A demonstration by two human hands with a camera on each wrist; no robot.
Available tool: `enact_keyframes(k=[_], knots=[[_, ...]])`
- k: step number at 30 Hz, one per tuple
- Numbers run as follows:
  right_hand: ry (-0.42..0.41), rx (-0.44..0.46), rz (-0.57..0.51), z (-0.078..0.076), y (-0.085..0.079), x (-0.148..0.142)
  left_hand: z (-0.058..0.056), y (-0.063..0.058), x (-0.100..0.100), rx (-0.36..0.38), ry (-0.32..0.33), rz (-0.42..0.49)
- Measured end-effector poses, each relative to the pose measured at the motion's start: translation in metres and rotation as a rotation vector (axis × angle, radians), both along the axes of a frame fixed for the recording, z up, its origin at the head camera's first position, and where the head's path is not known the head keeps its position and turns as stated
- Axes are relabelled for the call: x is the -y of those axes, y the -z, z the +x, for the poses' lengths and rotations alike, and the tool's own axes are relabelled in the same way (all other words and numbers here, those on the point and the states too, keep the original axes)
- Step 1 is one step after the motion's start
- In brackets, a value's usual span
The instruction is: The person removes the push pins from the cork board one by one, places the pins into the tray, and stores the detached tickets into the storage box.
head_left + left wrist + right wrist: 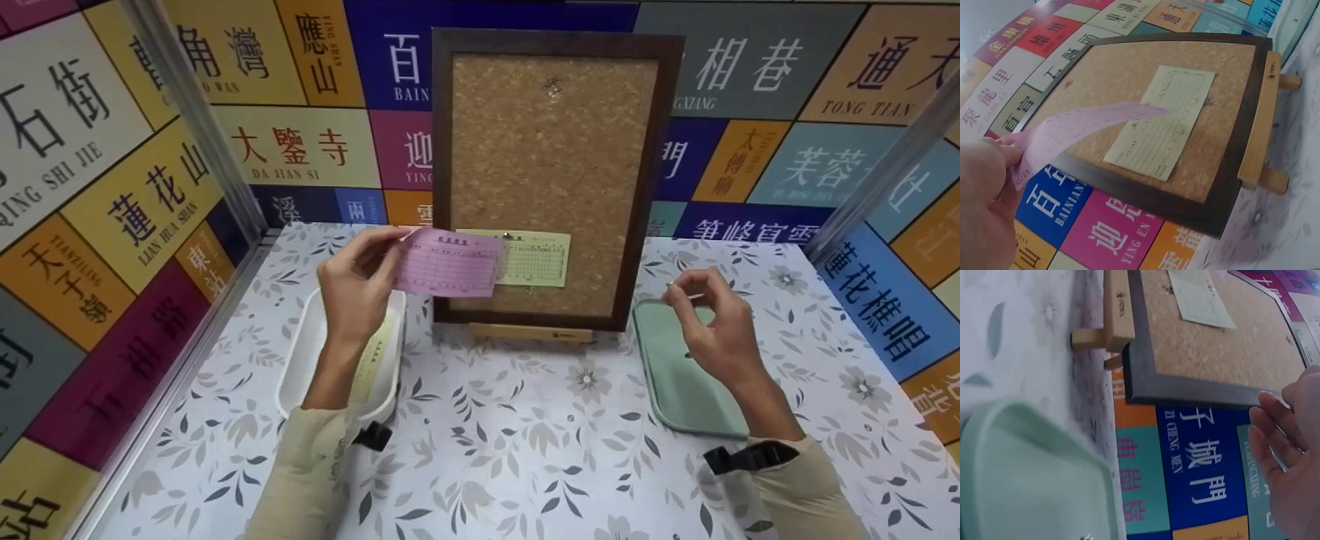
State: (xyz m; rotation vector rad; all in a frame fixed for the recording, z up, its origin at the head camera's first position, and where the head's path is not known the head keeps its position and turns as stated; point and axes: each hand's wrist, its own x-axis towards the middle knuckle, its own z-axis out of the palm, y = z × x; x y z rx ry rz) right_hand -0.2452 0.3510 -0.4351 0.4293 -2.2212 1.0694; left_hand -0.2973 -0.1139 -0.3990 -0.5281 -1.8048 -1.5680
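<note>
My left hand (354, 285) pinches a pink printed slip (448, 264) by its left end, between thumb and fingers. The slip's free end reaches in front of the framed cork board (555, 157) and overlaps a pale green printed slip (541, 264) on it. A small dark pin (508, 235) shows at that green slip's top edge. In the left wrist view the pink slip (1081, 124) bows outward from my fingers. Raised over the green tray (694, 416), my right hand (716, 330) pinches a tiny shiny pin (670, 284) between thumb and forefinger.
The board leans upright on a wooden stand (531, 334). Under my left forearm is a white tray (289, 382) with yellowish paper slips (369, 367) inside. A shiny bit (1087, 537) lies in the green tray. Sign-patterned walls enclose the flower-patterned table (510, 450).
</note>
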Motion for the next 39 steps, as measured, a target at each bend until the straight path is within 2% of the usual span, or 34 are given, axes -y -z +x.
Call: enact_keyframes(k=[4,9,16,22,27,29,32,35,39], knots=[[-0.015,0.078,0.055,0.003,0.015,-0.025,0.004,0.003,0.019,0.048,0.027,-0.003],[-0.018,0.257,0.143,0.009,0.022,-0.047,0.006,0.003,0.038,0.113,0.053,-0.064],[-0.011,0.52,0.34,0.015,0.032,-0.085,0.008,0.007,0.056,0.269,0.079,-0.315],[-0.01,0.662,0.426,0.014,0.038,-0.107,0.015,0.005,0.084,0.455,0.176,-0.594],[-0.109,0.711,0.429,0.009,0.044,-0.11,0.025,0.001,0.111,0.544,0.272,-0.67],[-0.129,0.703,0.436,0.008,0.046,-0.111,0.026,0.003,0.118,0.565,0.261,-0.689],[-0.128,0.688,0.452,0.008,0.049,-0.112,0.021,0.009,0.123,0.574,0.191,-0.739],[-0.119,0.688,0.45,0.007,0.053,-0.114,0.01,0.019,0.118,0.57,0.108,-0.791],[-0.111,0.699,0.434,0.009,0.057,-0.116,-0.003,0.033,0.103,0.556,0.037,-0.834]])
